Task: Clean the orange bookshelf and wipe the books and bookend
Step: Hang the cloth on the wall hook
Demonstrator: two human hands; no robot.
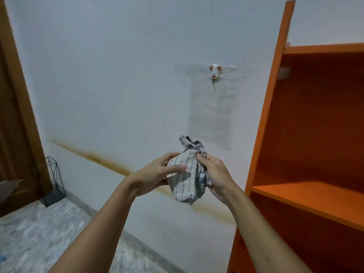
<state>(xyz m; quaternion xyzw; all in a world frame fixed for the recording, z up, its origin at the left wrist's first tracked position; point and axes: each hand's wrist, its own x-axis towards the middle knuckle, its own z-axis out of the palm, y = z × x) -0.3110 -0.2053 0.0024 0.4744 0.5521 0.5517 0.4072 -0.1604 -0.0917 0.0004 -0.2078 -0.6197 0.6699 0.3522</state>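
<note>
Fingers of the left hand (155,172) and right hand (215,174) are clamping 1 bunched checked cloth (187,176) between them. The orange bookshelf (307,134) is standing just right. A wire bookend (53,180) is sitting far left against the stained wall (110,85).

Light was dim, even and cool, casting only faint shadows. The whole frame looked soft and slightly blurred. Wide-angle distortion bent the bookshelf (307,134) at right and the door frame (21,99) at left inward.
</note>
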